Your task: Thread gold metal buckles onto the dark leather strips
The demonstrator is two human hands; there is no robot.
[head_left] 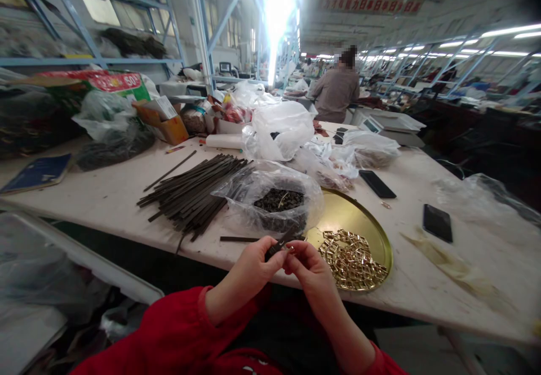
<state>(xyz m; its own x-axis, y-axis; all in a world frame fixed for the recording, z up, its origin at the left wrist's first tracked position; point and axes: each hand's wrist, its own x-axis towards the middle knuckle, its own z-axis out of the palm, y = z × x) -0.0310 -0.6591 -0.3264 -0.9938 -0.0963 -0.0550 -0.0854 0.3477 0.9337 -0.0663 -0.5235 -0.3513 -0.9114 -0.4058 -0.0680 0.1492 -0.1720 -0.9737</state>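
My left hand (253, 268) pinches a thin dark strip (279, 244) at the table's front edge. My right hand (310, 271) meets it fingertip to fingertip, closed on a small gold piece at the strip's end that is too small to name. Just right of my hands lies a round gold tray (342, 214) with a heap of gold square buckles (350, 259). Behind my hands stands an open clear bag of small dark parts (279, 200). A pile of long dark strips (194, 192) lies to the left, and one loose strip (239, 239) rests by my left hand.
Two black phones (377, 183) (437, 222) lie right of the tray. Plastic bags (276, 127), a cardboard box (163, 121) and a blue notebook (38, 172) crowd the table's back and left. A person in grey (336, 90) works at a farther table beside a scale (391, 124).
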